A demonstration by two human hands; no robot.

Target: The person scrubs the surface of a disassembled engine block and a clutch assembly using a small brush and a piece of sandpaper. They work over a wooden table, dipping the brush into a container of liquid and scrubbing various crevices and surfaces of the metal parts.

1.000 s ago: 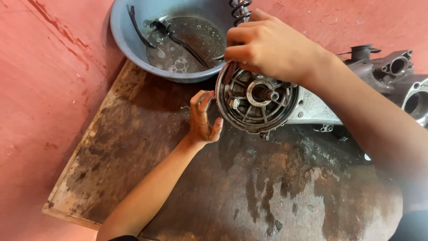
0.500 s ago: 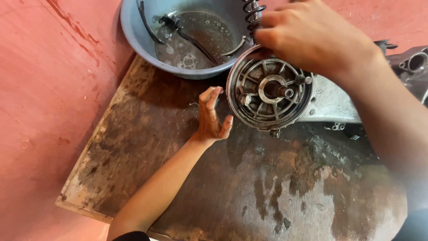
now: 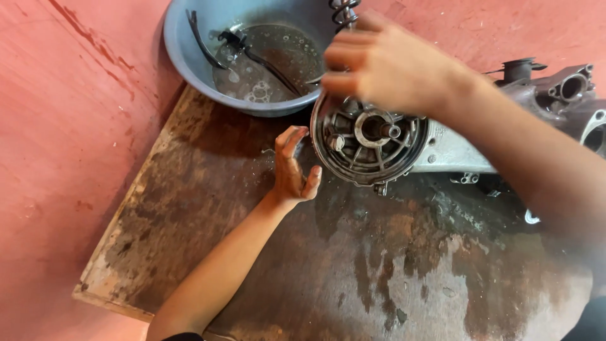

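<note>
A round ribbed metal plate (image 3: 369, 144) with a short shaft at its centre sits on the end of a grey engine casing (image 3: 454, 155). My right hand (image 3: 385, 63) comes in from the right, with its fingers curled over the plate's top rim. My left hand (image 3: 291, 167) is raised just left of the plate with fingers apart and nothing in it. Its fingertips are close to the plate's left edge, and I cannot tell whether they touch it. The casing lies on a stained, wet wooden board (image 3: 252, 252).
A blue basin (image 3: 183, 44) of dirty, bubbly liquid with dark metal parts in it stands at the board's far edge. The end of a coil spring (image 3: 344, 9) shows above my right hand. Red floor surrounds the board. More casting openings (image 3: 571, 85) lie at the far right.
The view shifted back and forth. My right hand stays curled over the plate's top rim and has dropped slightly lower on it. My left hand stays open beside the plate.
</note>
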